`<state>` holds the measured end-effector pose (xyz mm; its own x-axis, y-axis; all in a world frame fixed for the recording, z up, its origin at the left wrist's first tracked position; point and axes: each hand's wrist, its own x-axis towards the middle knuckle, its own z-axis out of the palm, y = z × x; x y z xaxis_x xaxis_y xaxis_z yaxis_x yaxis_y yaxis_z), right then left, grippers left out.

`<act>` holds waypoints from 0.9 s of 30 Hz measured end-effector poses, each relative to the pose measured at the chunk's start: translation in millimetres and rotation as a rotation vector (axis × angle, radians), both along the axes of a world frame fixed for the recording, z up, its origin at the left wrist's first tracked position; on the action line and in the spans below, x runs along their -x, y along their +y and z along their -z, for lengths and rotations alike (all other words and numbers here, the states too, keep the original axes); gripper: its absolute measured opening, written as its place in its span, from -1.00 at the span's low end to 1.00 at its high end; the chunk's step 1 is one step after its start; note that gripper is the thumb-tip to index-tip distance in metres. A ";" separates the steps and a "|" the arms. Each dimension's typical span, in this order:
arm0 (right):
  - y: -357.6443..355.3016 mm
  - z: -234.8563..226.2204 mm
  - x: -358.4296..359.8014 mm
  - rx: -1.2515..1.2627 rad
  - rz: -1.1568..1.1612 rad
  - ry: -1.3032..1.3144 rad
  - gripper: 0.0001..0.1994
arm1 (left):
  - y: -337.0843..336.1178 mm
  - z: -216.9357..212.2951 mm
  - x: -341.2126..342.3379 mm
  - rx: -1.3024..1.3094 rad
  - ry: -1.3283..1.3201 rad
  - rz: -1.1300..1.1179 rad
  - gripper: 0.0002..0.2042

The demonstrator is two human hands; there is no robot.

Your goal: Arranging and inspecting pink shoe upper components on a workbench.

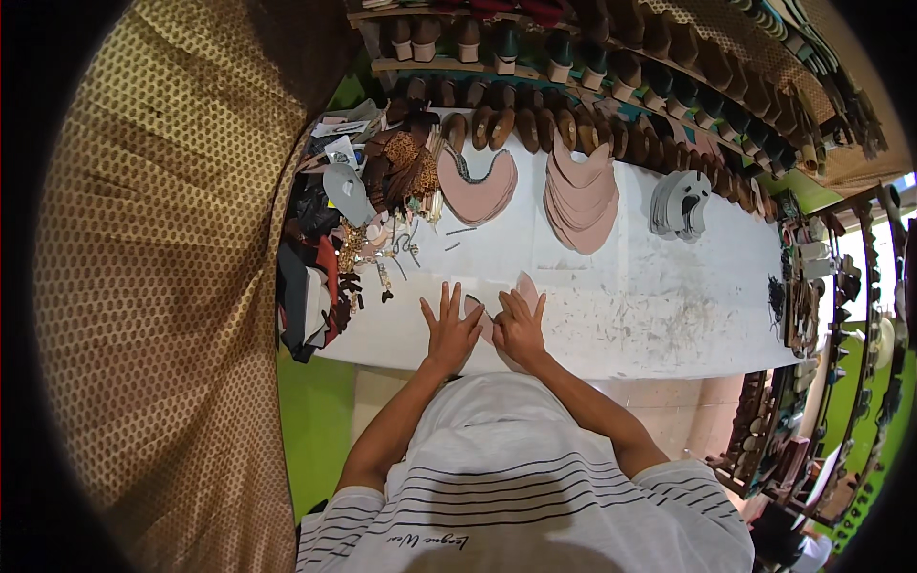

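A small pink shoe-upper piece (pixel 527 289) lies on the white tabletop near its front edge, mostly covered by my hands. Its curved pointed end shows beyond my right fingers, and another part with a dark edge shows between the hands. My left hand (pixel 451 330) rests palm down at its left side, fingers spread, thumb at the piece. My right hand (pixel 520 328) lies over it with fingers apart and slightly bent, fingertips on the piece. Further back are a U-shaped stack of pink uppers (pixel 479 202), a taller pink stack (pixel 583 210) and grey cut pieces (pixel 669 205).
Scraps, chains and trims (pixel 368 239) heap on the table's left, with a grey curved piece (pixel 350 194) among them. Wooden shoe lasts (pixel 501 127) line the back, below shelves of heeled lasts. A patterned curtain (pixel 172 286) hangs left; a shoe rack (pixel 845 315) stands right.
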<state>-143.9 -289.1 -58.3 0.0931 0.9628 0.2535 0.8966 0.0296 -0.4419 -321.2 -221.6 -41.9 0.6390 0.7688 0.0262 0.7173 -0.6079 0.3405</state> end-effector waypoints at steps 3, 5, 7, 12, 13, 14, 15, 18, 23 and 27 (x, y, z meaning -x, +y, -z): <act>-1.9 -1.8 1.6 0.043 -0.004 -0.005 -0.87 | 1.1 -0.5 -1.7 -0.101 0.014 0.053 -0.61; -2.0 -0.9 -0.1 0.040 0.000 -0.017 -0.87 | 0.0 -3.5 -5.9 -0.111 -0.078 0.109 -0.62; -2.1 -3.0 1.0 0.036 -0.003 -0.027 -0.87 | -2.7 2.1 -1.8 -0.116 -0.059 0.121 -0.65; -7.9 -8.6 -2.4 0.100 0.020 0.050 -0.89 | -6.5 -2.0 -3.5 -0.040 -0.031 0.113 -0.63; -10.2 -11.6 -3.6 0.103 0.019 0.050 -0.89 | -6.4 -1.7 -3.3 -0.048 -0.020 0.110 -0.63; -12.9 -14.8 -5.1 0.114 0.026 0.073 -0.90 | -6.7 -1.4 -2.9 -0.055 -0.009 0.107 -0.62; -15.7 -14.3 -7.9 0.123 0.035 0.096 -0.90 | -6.6 -1.2 -2.8 -0.054 -0.010 0.107 -0.62; -24.6 -12.9 -14.0 0.122 0.048 0.101 -0.88 | -6.3 -0.7 -2.3 -0.059 -0.007 0.122 -0.61; -33.2 -11.7 -18.8 0.130 0.060 0.071 -0.86 | -5.7 3.3 -1.2 -0.106 -0.011 0.119 -0.64; -32.7 -9.7 -19.2 0.109 0.088 0.072 -0.88 | -5.6 3.6 -1.8 -0.111 -0.005 0.122 -0.64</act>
<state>-124.7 -321.7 -48.6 0.1925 0.9716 0.1375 0.8597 -0.0994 -0.5010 -319.4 -227.2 -45.6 0.7270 0.6778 0.1098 0.6345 -0.7242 0.2700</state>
